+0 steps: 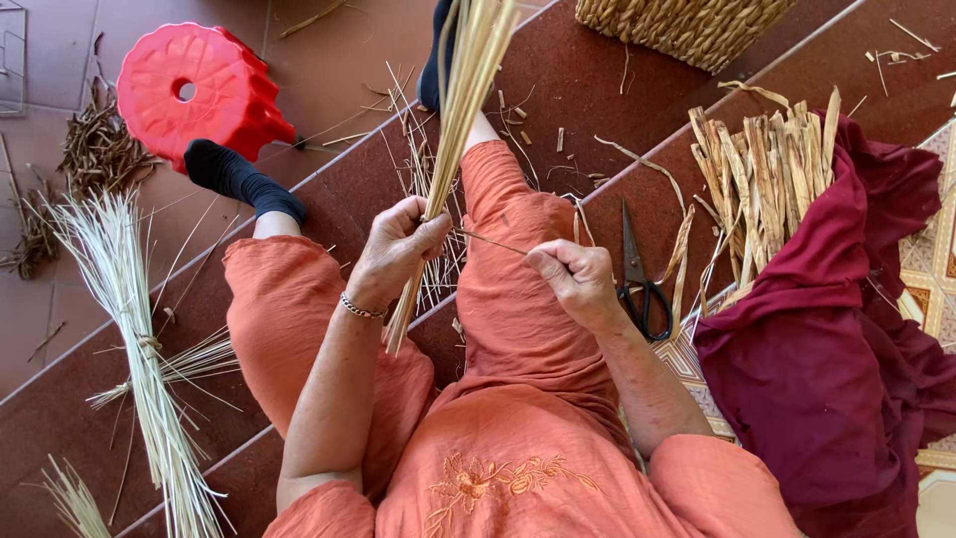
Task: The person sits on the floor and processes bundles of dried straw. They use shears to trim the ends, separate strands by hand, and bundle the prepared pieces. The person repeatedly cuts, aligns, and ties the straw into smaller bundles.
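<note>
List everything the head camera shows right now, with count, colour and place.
straw bundle: one, pale yellow, gripped upright over the lap
single straw: one, tan, running between both hands
scissors: one pair, black, on the step beside the right hand
flat strips: one pile, tan, on the maroon cloth
stool: one, red, upper left
woven basket: one, tan, top edge
tied straw sheaf: one, pale, on the floor, left side
left hand: closed around the bundle
right hand: pinching the single straw

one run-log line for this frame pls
left hand: grips straw bundle | right hand: pinches single strand | scissors: on step beside right hand
</note>
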### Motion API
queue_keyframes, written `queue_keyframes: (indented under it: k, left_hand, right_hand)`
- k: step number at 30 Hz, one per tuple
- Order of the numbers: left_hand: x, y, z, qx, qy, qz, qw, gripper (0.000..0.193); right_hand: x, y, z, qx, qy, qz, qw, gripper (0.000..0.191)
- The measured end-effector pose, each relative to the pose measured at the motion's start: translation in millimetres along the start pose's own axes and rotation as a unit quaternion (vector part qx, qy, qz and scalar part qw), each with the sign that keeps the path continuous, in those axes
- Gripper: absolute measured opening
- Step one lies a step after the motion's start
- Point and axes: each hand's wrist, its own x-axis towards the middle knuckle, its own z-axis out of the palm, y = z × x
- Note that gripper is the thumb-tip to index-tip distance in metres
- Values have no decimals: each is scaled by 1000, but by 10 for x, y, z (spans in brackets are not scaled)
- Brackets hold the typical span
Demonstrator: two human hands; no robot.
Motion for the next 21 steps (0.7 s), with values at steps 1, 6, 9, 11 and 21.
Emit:
queue_keyframes:
  k: [1,6,9,11,21]
  left_hand:
    - [5,-5,-9,22,7,-1,1000,16]
    - [23,-17,47,82,36,18,996,17]
    - [27,3,97,82,40,44,995,18]
    - [17,23,127,69,34,40,996,18]
    - [-80,108,201,-65,-37,9,997,16]
  right_hand:
    - [-3,0,-3,-9,-4,-16,1000,14]
    - [-29,-34,28,-49,-8,9,999,13]
    - [-20,-72,67,-29,-17,-1,999,13]
    - [-26,-95,94,-25,-22,20,999,14]
    - [313,-223,201,6,-84,9,996,33]
